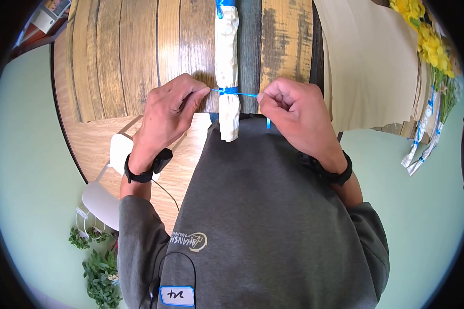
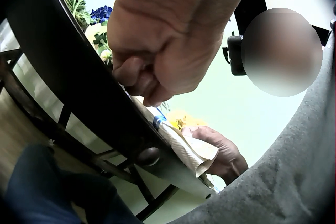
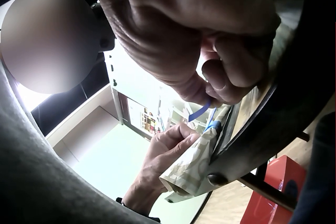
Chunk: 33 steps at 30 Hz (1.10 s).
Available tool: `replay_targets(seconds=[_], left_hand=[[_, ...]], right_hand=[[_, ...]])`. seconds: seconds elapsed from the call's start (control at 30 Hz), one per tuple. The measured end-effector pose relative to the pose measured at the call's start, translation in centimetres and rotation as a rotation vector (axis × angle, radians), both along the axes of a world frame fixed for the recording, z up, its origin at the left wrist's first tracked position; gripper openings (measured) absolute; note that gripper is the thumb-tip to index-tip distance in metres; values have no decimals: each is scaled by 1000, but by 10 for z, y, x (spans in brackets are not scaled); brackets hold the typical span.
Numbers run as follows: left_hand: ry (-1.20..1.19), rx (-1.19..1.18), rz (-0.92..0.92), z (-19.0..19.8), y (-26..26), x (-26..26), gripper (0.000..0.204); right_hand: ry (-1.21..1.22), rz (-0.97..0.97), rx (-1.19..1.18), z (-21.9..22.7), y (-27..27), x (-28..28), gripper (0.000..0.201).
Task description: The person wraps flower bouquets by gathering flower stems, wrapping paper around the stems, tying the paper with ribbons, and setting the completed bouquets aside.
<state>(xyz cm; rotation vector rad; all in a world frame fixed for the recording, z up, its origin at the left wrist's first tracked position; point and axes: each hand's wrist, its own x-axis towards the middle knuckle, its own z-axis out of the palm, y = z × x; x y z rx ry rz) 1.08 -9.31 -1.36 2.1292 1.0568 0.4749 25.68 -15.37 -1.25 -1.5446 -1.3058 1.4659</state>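
Observation:
A long, narrow bundle in cream patterned paper [image 1: 227,51] lies on the wooden table, its lower end reaching past the near edge. Blue ribbon [image 1: 229,90] circles it near that end, drawn out thin to both sides. My left hand [image 1: 166,110] pinches one ribbon end between thumb and fingertips. On the other side my right hand [image 1: 303,113] pinches the opposite end, and a short blue tail hangs below it. More blue ribbon [image 1: 220,10] shows around the bundle's far end. In the right wrist view, the paper's lower end [image 3: 189,169] flares open.
Large beige paper sheets [image 1: 368,67] cover the table's right side. Beyond them are yellow flowers [image 1: 433,49] with paper-wrapped, ribbon-tied stems [image 1: 423,123]. A white chair [image 1: 99,203] and green plants [image 1: 99,273] are at left. A red box [image 3: 269,195] is under the table.

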Motion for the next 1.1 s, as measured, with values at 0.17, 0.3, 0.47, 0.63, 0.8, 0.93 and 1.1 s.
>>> replay_targets(seconds=[0.17, 0.3, 0.47, 0.63, 0.8, 0.93, 1.1], left_hand=[[-49, -114, 46, 2, -3, -3, 3], [-83, -197, 70, 3, -8, -6, 4], [-30, -136, 131, 3, -13, -5, 4], [-33, -8, 153, -6, -17, -4, 4], [-94, -222, 215, 4, -18, -9, 7], [-252, -381, 129, 6, -18, -10, 10], [-332, -482, 161, 10, -20, 5, 10]], right_hand=[[199, -42, 3, 3, 9, -9, 13], [373, 59, 3, 8, 25, -18, 14], [220, 125, 20, -7, 26, -21, 18], [252, 37, 31, -5, 20, -22, 22], [339, -10, -30, -4, 22, -24, 23], [353, -1, 156, -14, 14, -26, 20], [38, 41, 489, -20, 10, -39, 20]])
